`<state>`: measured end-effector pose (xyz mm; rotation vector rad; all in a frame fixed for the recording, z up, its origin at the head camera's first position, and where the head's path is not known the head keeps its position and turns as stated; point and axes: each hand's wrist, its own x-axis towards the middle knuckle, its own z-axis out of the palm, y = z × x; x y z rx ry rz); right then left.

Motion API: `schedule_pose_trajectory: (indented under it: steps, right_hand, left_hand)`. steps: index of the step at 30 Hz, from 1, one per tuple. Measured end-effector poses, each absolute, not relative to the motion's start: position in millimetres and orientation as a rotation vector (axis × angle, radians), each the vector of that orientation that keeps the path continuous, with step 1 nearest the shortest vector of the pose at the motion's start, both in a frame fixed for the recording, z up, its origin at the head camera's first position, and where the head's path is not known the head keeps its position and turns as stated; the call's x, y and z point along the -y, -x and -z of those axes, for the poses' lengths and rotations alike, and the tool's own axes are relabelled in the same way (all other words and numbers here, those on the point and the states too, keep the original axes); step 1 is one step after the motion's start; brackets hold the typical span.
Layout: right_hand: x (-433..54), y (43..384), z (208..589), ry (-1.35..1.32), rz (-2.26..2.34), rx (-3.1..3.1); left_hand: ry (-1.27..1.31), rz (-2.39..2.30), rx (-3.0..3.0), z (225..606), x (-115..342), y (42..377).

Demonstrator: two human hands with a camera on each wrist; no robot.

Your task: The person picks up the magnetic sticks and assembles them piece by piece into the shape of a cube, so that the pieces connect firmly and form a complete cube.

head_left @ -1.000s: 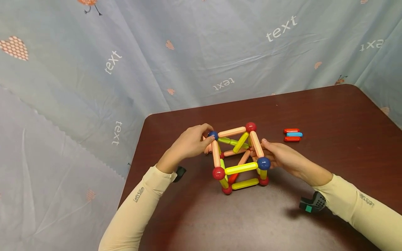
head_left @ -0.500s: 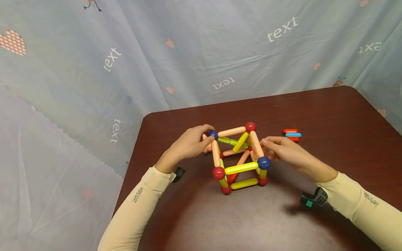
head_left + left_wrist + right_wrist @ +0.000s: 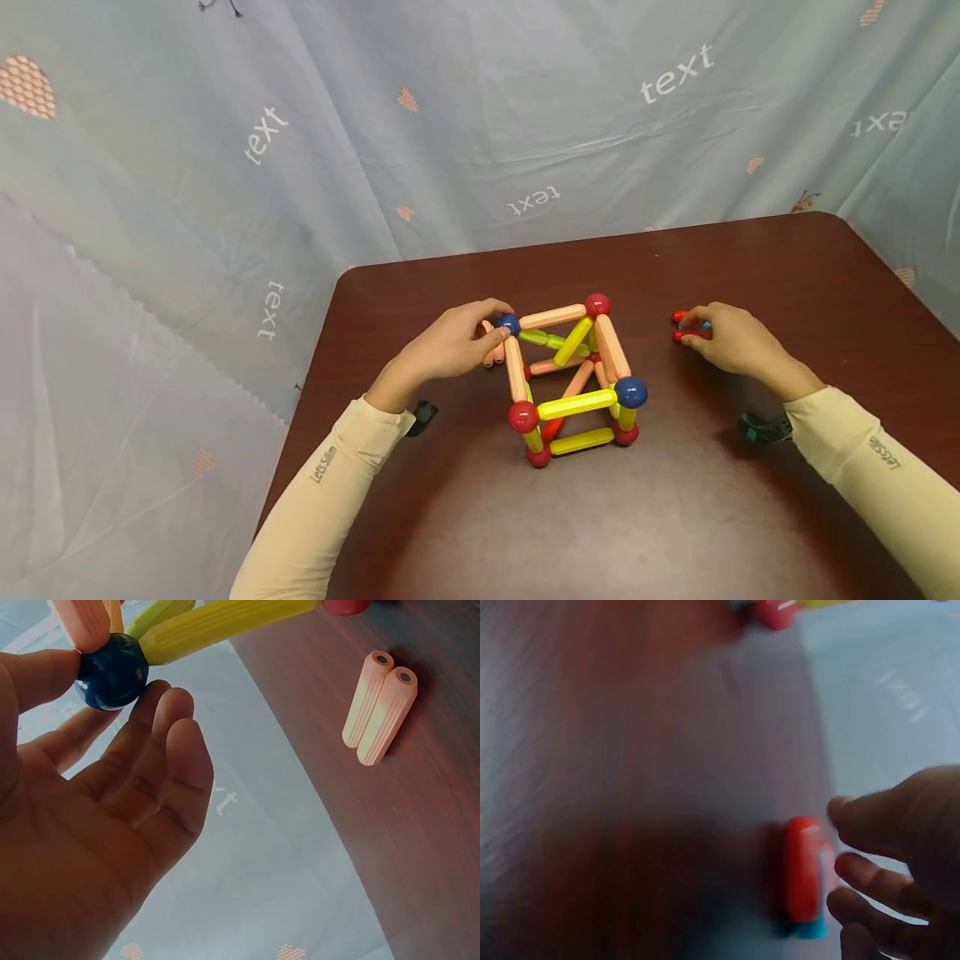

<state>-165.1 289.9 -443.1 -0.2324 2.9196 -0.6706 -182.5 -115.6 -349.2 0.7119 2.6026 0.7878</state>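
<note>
A cube frame of magnetic rods and balls (image 3: 576,405) stands on the table, with peach and yellow rods along its edges and a red-and-peach diagonal low inside. At its back left top corner, my left hand (image 3: 453,340) pinches a blue ball (image 3: 112,671) between thumb and fingers. Off to the right, my right hand (image 3: 738,337) hovers at the loose red and blue magnetic rods, thumb and fingers parted. In the right wrist view its fingertips are right beside a red rod (image 3: 804,870), blurred. The hand partly covers these rods in the head view.
Two loose peach rods (image 3: 379,709) lie side by side on the dark wooden table (image 3: 585,533), just left of the frame and partly behind the left hand. A pale blue printed curtain (image 3: 465,125) hangs behind the table and along its left side.
My right hand has left the frame's right side and moved right and back to the loose red and blue rods. The left hand keeps its pinch on the blue ball.
</note>
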Motion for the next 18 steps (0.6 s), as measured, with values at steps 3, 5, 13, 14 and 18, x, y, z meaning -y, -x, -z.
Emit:
schedule_pose_trajectory:
  steps: [3,5,13,14,18]
  right_hand:
    - [-289,163,455,0.271,0.520,-2.987]
    - [-288,160,460,0.297,0.455,-3.029]
    - [-274,153,454,0.461,0.373,-3.105]
    - [-272,152,452,0.472,0.388,-3.115]
    - [-261,148,441,0.519,0.502,-3.162]
  left_hand:
    - [-0.713,-0.801,-2.588,348,115,183]
    - [-0.713,-0.795,-2.583,348,115,183]
    - [-0.747,-0.719,-2.592,344,112,188]
    - [-0.753,-0.713,-2.581,343,111,189]
    - [-0.778,-0.680,-2.551,340,105,193]
